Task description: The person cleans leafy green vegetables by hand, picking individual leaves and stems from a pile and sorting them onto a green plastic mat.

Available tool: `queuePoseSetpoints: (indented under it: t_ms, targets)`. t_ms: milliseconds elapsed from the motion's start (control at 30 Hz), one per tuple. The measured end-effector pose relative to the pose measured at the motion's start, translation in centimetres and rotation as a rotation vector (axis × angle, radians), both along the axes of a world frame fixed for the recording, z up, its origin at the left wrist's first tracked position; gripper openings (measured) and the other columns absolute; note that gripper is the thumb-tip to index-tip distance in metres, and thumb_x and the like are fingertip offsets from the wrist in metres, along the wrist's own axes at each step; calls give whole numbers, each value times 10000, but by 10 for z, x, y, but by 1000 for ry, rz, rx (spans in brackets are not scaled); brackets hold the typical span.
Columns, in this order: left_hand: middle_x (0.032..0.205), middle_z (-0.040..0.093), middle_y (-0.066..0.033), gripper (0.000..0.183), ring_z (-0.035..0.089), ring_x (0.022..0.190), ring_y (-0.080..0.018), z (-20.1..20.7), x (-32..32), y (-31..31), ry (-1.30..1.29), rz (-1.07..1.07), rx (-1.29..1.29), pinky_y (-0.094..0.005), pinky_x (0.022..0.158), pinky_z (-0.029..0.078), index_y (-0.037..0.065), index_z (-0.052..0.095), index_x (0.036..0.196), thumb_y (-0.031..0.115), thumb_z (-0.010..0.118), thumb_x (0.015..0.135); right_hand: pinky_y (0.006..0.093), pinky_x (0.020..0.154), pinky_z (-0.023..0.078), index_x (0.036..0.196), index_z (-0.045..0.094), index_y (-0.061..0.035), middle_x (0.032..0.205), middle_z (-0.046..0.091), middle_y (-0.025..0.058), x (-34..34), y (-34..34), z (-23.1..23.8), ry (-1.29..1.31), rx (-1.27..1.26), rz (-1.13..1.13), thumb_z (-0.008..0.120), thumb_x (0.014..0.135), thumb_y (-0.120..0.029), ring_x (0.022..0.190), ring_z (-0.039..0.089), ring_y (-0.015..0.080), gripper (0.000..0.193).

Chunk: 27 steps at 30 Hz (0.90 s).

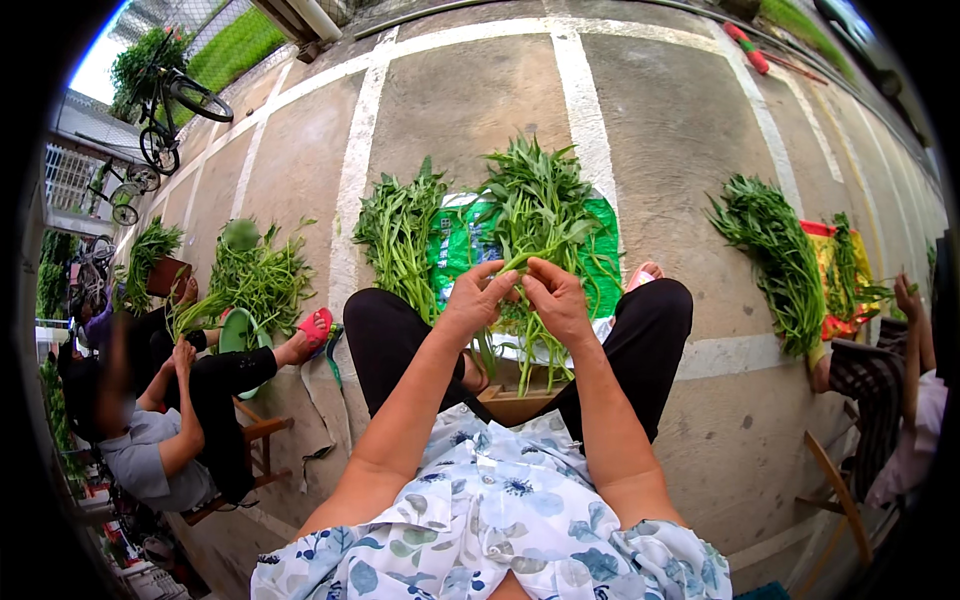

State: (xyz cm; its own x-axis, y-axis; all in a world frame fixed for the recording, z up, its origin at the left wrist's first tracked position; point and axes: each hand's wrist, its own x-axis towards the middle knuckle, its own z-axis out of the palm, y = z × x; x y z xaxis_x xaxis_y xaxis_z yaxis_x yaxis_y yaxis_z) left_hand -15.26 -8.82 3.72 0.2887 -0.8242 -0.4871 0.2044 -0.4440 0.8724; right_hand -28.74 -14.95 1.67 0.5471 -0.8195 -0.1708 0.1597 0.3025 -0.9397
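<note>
My left hand (478, 300) and my right hand (557, 298) meet in front of my knees, fingertips pinched on a green water spinach stem (520, 260). The stem's far end merges with the leaves behind it. Just beyond my hands, one leafy pile of water spinach (540, 195) lies on a green and white plastic sack (604, 240). A second bunch (397, 232) rests along the sack's left side. Below my fingers, loose stems (540, 350) hang or lie between my legs, above a brown wooden edge (513, 408).
At left, a seated person holds stems beside a green basin (236, 332) and a heap of greens (262, 272). Another person sits at right near more greens (775, 255) and a red-yellow sack (837, 326). Bicycles (165, 110) stand far left; white lines cross the pavement.
</note>
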Motion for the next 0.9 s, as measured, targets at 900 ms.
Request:
queuePoseSetpoints:
  t_ms: [900]
  targets:
    - [673, 571, -8, 159, 439, 423, -53, -3, 12, 5, 91, 186, -58, -193, 388, 335, 29, 570, 868, 99, 654, 753, 215, 622, 446, 1134, 517, 48, 893, 617, 81, 6, 4, -20, 83, -177, -100, 587, 826, -78, 716, 550, 80, 340]
